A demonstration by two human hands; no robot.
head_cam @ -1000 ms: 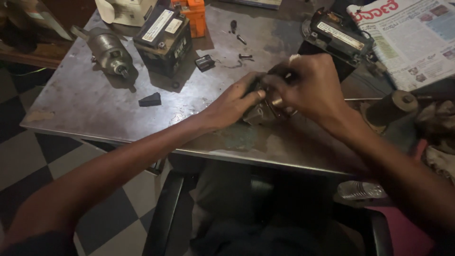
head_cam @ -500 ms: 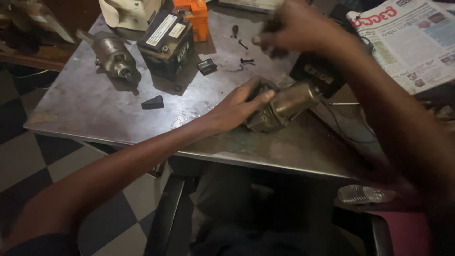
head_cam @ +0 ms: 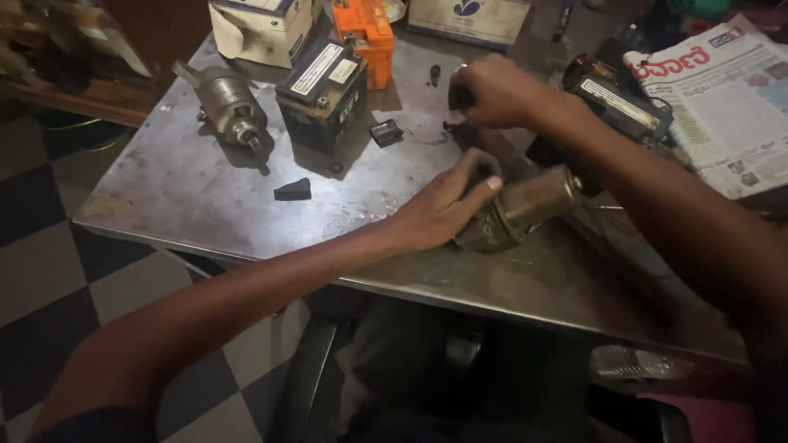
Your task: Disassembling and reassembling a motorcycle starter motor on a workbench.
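A dirty cylindrical motor lies on its side on the metal table. My left hand grips its near end and holds it down. Farther back, my right hand reaches over the table with its fingers closed around a small dark part near some loose small bits. What exactly it holds is hidden by the fingers.
A second motor lies at the back left beside a black battery, an orange box and cardboard boxes. A black wedge and a small black block lie loose. Another battery and a newspaper are at right.
My right hand left the motor and moved up and back toward the small parts at the table's far side. My left hand stayed on the motor.
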